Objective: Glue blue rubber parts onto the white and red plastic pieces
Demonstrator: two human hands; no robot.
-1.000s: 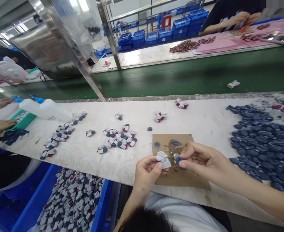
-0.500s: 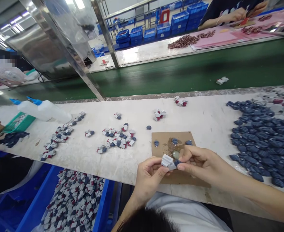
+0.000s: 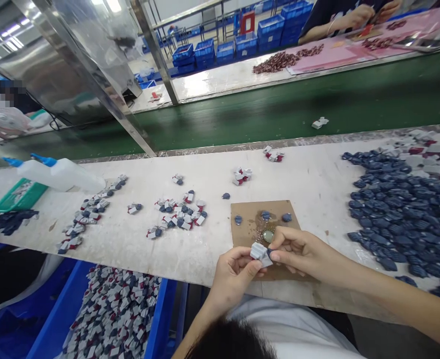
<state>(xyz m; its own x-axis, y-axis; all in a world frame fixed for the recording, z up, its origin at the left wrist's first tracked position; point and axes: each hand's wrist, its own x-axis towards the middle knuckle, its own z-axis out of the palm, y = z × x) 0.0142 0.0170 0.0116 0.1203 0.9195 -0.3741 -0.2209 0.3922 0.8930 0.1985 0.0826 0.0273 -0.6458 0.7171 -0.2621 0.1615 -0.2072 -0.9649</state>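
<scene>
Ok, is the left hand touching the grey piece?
Touching: the head view shows the left hand pinching the grey piece between thumb and fingers.

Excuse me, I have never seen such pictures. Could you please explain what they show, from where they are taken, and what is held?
There is no machine arm: these are a person's bare hands, seen by a camera on that person's head, looking forward and down. The left hand holds a light grey piece; the right hand pinches a dark blue piece at or very near its edge. Below is a cardboard sheet with three similar blue pieces. On the white table, a blue heap lies to the right; grey-red-blue clusters and white bottles are to the left.
</scene>
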